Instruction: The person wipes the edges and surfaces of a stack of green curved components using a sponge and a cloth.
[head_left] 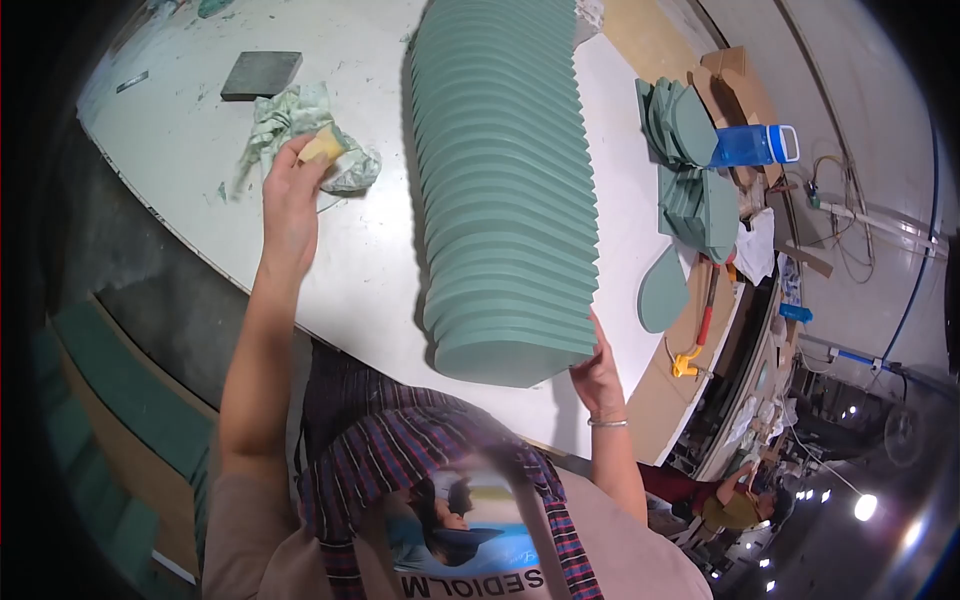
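Note:
A tall stack of green oval boards [510, 190] stands on the white table [370, 260] right in front of me. My right hand [597, 372] presses against the lower right edge of the stack. Out to the left, my left hand [292, 200] holds a small yellow sponge block [323, 146] just above a crumpled pale green cloth [300, 125].
A dark grey square block [261, 74] lies at the table's far left. More green oval boards [690, 165] lean in piles on the right, one lying flat [663, 290]. A blue bottle [752, 145] and a yellow-and-red clamp [697, 335] sit beyond. Another person [735, 500] is at lower right.

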